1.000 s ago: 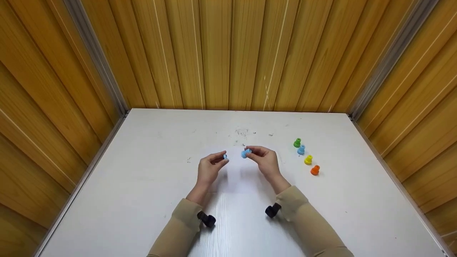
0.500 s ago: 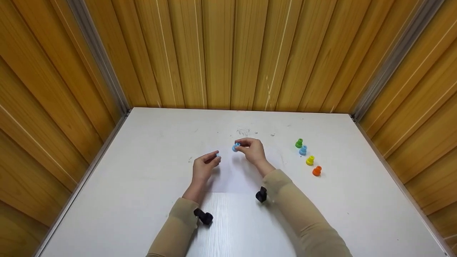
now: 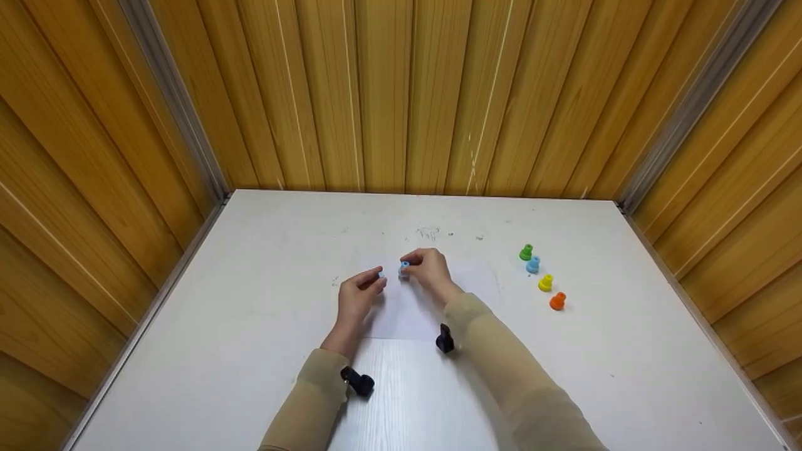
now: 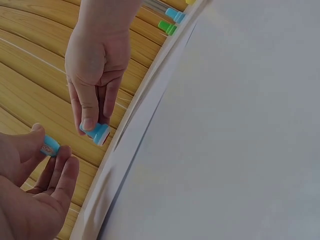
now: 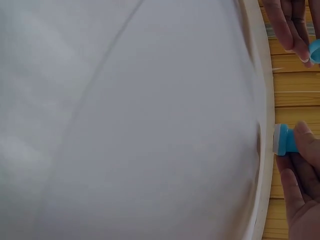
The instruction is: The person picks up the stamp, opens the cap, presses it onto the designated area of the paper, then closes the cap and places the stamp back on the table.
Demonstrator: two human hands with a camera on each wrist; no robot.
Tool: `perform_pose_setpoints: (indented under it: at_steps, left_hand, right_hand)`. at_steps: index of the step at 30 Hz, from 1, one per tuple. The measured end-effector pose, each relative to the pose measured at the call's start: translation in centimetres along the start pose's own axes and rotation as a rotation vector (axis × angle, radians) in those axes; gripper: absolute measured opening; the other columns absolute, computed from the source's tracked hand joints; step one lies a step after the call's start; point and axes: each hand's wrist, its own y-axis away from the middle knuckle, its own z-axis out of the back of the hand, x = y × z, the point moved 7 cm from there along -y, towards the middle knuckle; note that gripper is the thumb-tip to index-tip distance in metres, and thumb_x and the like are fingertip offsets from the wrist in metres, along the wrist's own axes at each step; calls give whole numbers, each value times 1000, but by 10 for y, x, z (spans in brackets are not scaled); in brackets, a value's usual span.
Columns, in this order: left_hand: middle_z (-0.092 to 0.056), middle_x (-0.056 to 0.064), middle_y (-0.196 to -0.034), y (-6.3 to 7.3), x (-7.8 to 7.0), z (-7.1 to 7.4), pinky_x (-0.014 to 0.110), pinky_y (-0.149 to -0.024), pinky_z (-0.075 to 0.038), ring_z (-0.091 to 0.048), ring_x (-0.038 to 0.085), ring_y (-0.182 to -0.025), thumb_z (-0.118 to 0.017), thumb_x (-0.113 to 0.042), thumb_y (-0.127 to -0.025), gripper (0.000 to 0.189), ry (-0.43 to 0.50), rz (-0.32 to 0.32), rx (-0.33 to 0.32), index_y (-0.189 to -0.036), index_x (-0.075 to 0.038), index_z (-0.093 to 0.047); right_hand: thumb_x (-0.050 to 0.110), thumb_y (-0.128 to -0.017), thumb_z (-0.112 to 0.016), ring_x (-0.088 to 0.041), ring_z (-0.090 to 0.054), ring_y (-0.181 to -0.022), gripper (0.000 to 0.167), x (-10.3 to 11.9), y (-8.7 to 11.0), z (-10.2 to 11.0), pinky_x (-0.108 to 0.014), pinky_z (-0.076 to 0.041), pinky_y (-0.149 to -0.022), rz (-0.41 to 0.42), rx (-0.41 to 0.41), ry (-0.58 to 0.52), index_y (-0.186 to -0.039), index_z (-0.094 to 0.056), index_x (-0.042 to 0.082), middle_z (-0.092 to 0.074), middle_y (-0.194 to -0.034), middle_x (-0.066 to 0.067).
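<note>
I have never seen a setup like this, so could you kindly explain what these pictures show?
There is no machine here: a person works with two bare hands, in beige sleeves. The widest picture comes from a camera on the head, looking forward and down. The other two come from cameras on the wrists, probably the small black devices; each looks at its own hand's work.

The left hand pinches a small light-blue plastic-looking cap. The right hand pinches a light-blue stepped piece with a pale rim, perhaps a stamp. The two pieces are apart.

Below the hands, a thin white paper sheet lies on the white tabletop. To the right is a slanting row of similar stepped pieces: a green one, a blue one, a yellow one and an orange one.
</note>
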Motion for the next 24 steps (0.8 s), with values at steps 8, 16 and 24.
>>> perform_pose_setpoints:
  at_steps: [8,16,24]
  left_hand:
    - [-71,24,-128,-1,0,1,30,-90,-63,-74,24,-107,-71,-7,-96,31,-5,6,5,-127,-1,-72]
    - [-71,23,-127,-1,2,2,28,-89,-63,-74,23,-106,-72,-8,-96,32,-22,6,5,-127,0,-72]
    - [-72,25,-124,0,1,1,23,-84,-63,-73,20,-102,-74,-7,-94,31,-24,-20,2,-124,1,-73]
  right_hand:
    - [0,-84,-80,-24,-71,-104,22,-6,-1,-6,-34,-59,-96,-58,56,17,-105,-80,6,-79,-107,-10]
    - [-2,-85,-79,-27,-73,-103,20,1,0,-9,-38,-59,-98,10,96,106,-105,-79,3,-79,-104,-12]
    - [-2,-83,-79,-24,-73,-99,21,1,2,-9,-36,-59,-96,34,66,140,-103,-79,4,-80,-100,-10]
